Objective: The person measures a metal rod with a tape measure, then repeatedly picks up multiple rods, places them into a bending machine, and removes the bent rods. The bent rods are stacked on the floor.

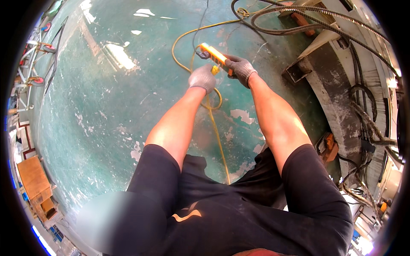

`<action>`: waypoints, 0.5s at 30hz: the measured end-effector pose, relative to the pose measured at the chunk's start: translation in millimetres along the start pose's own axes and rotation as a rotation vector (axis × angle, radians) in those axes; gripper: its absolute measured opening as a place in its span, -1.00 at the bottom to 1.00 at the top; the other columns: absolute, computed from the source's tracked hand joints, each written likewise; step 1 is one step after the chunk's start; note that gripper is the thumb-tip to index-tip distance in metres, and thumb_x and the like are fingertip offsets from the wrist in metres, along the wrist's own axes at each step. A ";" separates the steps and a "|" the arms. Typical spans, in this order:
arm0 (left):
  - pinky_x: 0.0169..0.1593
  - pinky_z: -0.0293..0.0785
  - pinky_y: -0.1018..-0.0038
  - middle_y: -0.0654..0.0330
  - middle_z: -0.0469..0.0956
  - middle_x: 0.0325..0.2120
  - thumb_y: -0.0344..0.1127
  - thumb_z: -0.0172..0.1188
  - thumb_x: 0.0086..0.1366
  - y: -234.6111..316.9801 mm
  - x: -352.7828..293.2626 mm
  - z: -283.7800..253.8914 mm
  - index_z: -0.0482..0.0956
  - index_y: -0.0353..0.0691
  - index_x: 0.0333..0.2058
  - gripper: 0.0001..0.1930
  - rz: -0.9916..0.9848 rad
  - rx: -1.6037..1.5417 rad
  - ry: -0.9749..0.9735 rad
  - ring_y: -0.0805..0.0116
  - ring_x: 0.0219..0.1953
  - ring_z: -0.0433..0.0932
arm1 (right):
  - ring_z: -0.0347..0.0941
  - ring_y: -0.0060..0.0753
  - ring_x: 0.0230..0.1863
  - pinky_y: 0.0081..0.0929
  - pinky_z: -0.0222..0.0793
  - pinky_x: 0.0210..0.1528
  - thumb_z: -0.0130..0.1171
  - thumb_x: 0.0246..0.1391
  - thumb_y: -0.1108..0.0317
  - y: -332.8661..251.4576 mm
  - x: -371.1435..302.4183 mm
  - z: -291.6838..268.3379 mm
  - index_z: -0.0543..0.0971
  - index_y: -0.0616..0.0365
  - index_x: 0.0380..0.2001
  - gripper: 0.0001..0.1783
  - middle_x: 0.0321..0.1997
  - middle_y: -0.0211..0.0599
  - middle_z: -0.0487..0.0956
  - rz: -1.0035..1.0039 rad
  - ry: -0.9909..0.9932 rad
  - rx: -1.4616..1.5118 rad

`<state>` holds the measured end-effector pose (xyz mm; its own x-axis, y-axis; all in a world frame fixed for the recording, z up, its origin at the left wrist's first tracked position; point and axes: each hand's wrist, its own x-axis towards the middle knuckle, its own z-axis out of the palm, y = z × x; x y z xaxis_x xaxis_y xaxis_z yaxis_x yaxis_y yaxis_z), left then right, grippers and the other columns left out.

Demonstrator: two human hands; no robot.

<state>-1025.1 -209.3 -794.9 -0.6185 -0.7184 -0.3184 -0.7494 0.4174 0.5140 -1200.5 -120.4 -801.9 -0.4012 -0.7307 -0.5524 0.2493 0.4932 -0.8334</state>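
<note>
Clearly holding an orange strip [217, 55] in the right hand [241, 69]. Looks long, narrow and boxy, with straight edges; glows almost yellow where sunlit toward the far end, turning deeper orange at the near one. Shows paler detail along the side facing the left hand [202, 78], too small to make out. Meets a dark cord [203, 55] at the far end, the one pointing toward 10 o'clock.

Reaches out from the right hand toward 10 o'clock, held above the green floor [106, 128]; seen from the left hand, lies toward 1 o'clock, just beyond it. Wrapped at the near end by the right hand, gloved in grey and curled firmly round. Pinching a yellow plug [215, 69] with the left hand, likewise gloved, at about 2 o'clock from it and just beside the strip. Cannot tell between touching and just apart, plug against strip.

Can also see a yellow cord [218, 143] on the floor, looping just below the left hand and running on toward 6 o'clock. Farther off: dark hoses [282, 32] toward 1 o'clock, red wheels [38, 80] near 10, a wooden cabinet [36, 179] near 8.
</note>
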 end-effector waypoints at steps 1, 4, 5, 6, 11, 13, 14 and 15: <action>0.16 0.56 0.01 -0.15 0.70 -0.01 -0.33 0.09 0.37 2.3 -0.7 -1.9 0.62 -0.16 0.08 -0.66 -0.001 0.014 -0.014 -0.20 0.12 0.63 | 0.50 -0.48 -0.08 -0.40 0.58 -0.10 0.30 0.39 0.11 0.5 0.5 0.8 0.67 -0.16 0.30 -0.54 0.07 -0.43 0.64 0.000 -0.008 -0.008; 0.16 0.56 0.01 -0.14 0.70 0.00 -0.35 0.08 0.36 11.6 -2.4 -8.3 0.60 -0.19 0.07 -0.66 -0.003 0.047 -0.042 -0.19 0.12 0.64 | 0.49 -0.48 -0.09 -0.40 0.56 -0.12 0.32 0.35 0.14 1.5 1.5 -1.9 0.68 -0.13 0.29 -0.53 0.05 -0.41 0.65 -0.005 -0.006 0.000; 0.16 0.56 0.01 -0.14 0.70 0.00 -0.36 0.08 0.36 11.3 -2.6 -7.2 0.60 -0.19 0.07 -0.66 -0.012 0.051 -0.039 -0.19 0.12 0.64 | 0.49 -0.48 -0.09 -0.40 0.56 -0.12 0.34 0.34 0.15 1.0 -1.1 0.3 0.68 -0.13 0.29 -0.52 0.04 -0.41 0.65 -0.007 -0.007 0.006; 0.17 0.57 0.01 -0.14 0.70 0.00 -0.37 0.08 0.35 11.0 -2.7 -6.2 0.60 -0.20 0.07 -0.67 -0.021 0.055 -0.036 -0.19 0.12 0.64 | 0.49 -0.50 -0.12 -0.42 0.55 -0.14 0.34 0.31 0.17 -0.5 -3.1 1.8 0.68 -0.12 0.29 -0.51 0.00 -0.42 0.65 -0.019 -0.001 -0.030; 0.18 0.57 0.02 -0.12 0.70 0.01 -0.37 0.13 0.33 16.3 -4.5 -9.4 0.61 -0.19 0.08 -0.65 -0.037 0.056 -0.035 -0.16 0.13 0.65 | 0.45 -0.60 -0.32 -0.52 0.47 -0.26 0.35 0.18 0.23 -15.2 -11.0 6.2 0.70 -0.11 0.28 -0.45 -0.23 -0.46 0.65 -0.064 -0.020 -0.252; 0.18 0.57 0.02 -0.12 0.70 0.02 -0.36 0.13 0.33 17.5 -4.5 -6.7 0.61 -0.19 0.09 -0.64 -0.034 0.060 -0.038 -0.15 0.14 0.65 | 0.43 -0.62 -0.39 -0.53 0.45 -0.31 0.36 0.18 0.23 -15.3 -15.6 8.3 0.70 -0.07 0.27 -0.44 -0.32 -0.48 0.63 -0.067 -0.003 -0.298; 0.19 0.57 0.03 -0.12 0.70 0.02 -0.36 0.13 0.33 14.9 -3.5 -1.8 0.61 -0.19 0.10 -0.63 -0.036 0.063 -0.039 -0.15 0.14 0.65 | 0.42 -0.63 -0.43 -0.54 0.44 -0.34 0.37 0.17 0.23 -12.5 -16.7 9.1 0.70 -0.06 0.27 -0.44 -0.36 -0.49 0.61 -0.068 0.005 -0.322; 0.19 0.57 0.03 -0.12 0.70 0.03 -0.36 0.13 0.33 12.6 -2.7 2.7 0.61 -0.19 0.11 -0.62 -0.038 0.065 -0.041 -0.14 0.14 0.65 | 0.42 -0.62 -0.43 -0.53 0.44 -0.34 0.37 0.17 0.23 -8.6 -18.2 10.4 0.69 -0.03 0.27 -0.43 -0.37 -0.48 0.61 -0.043 0.006 -0.305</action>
<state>-1033.5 -200.6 -789.8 -0.5977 -0.7115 -0.3696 -0.7853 0.4267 0.4486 -1186.1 -116.3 -784.9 -0.4112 -0.7516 -0.5158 -0.0435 0.5814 -0.8125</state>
